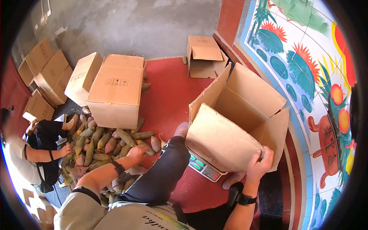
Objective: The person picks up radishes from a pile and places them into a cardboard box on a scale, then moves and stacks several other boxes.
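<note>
My left hand [137,154] reaches down to the right edge of a heap of sweet potatoes [108,143], its fingers closed on one greenish-brown sweet potato [146,147]. The fingertips are partly hidden. My right hand [260,165] grips the upper edge of a big open cardboard box [222,138], thumb over the rim. The box stands upright with its flaps raised, and the part of its inside that shows is bare cardboard. Beneath it a digital scale [207,170] shows lit green displays.
Another person [32,157] sits at the left, one hand on the heap. Closed cardboard boxes [117,86] stand behind the sweet potatoes, and an open box [205,57] lies near the grey wall. A painted tile wall [299,76] runs along the right.
</note>
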Motion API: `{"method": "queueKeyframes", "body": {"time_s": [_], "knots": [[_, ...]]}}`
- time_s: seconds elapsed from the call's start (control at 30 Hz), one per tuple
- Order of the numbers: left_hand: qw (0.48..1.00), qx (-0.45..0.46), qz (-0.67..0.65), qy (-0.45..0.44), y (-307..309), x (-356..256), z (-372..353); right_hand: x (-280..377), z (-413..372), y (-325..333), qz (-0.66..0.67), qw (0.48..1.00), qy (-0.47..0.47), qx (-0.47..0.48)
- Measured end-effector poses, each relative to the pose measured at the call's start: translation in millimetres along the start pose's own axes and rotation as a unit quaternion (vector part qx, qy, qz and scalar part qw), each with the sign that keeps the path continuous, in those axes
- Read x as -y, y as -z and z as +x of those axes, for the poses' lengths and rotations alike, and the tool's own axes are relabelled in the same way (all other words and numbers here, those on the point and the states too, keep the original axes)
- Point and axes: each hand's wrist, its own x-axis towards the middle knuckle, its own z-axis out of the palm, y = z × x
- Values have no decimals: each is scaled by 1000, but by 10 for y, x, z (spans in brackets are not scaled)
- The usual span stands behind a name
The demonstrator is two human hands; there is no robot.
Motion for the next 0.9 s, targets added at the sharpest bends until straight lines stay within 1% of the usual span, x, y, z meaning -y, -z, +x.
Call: {"method": "queueKeyframes", "body": {"time_s": [0.03, 0.07, 0.1, 0.13, 0.17, 0.23, 0.3, 0.33, 0.37, 0.43, 0.47, 0.5, 0.57, 0.6, 0.73, 0.83, 0.9], "knots": [[997, 66, 13, 33, -132, 208, -170, 5, -1, -3, -1, 1000, 1, -4], [997, 66, 10, 35, -186, 263, -306, 11, -3, -3, -2, 1000, 3, -8], [979, 123, 22, 162, -239, 303, -422, 19, -10, 5, -2, 1000, 5, -5], [941, 178, 34, 286, -270, 339, -515, 26, -12, 12, -3, 1000, -5, -1], [940, 177, 30, 289, -286, 383, -608, 31, -13, 12, -4, 1000, -14, 3], [904, 250, 49, 344, -286, 415, -787, 15, -26, 15, -2, 1000, -2, 3], [896, 255, 33, 361, -335, 461, -959, -6, -43, 21, -19, 999, -31, 24], [889, 261, 22, 375, -357, 471, -1021, -2, -46, 21, -21, 999, -28, 29], [888, 263, 17, 376, -381, 470, -1064, 10, -45, 18, -26, 999, -33, 27], [877, 240, 3, 415, -415, 450, -1131, 48, -28, 11, -32, 999, -33, 29], [873, 249, 15, 420, -548, 547, -1199, 77, -11, 7, -42, 998, -36, 21], [871, 250, 9, 423, -547, 511, -1205, 89, -1, -4, -52, 998, -39, 12], [882, 252, 65, 392, -490, 444, -1192, 5, -38, -4, -59, 997, -44, 26], [877, 268, 65, 394, -512, 479, -1188, -17, -47, -6, -67, 996, -55, 34], [882, 266, 95, 376, -544, 487, -1195, -37, -41, -43, -82, 996, -33, 19], [873, 284, 114, 379, -586, 507, -1163, -35, -42, -67, -82, 996, -28, 9], [862, 316, 164, 362, -575, 484, -1093, -54, -52, -63, -81, 995, -61, 16]]}}
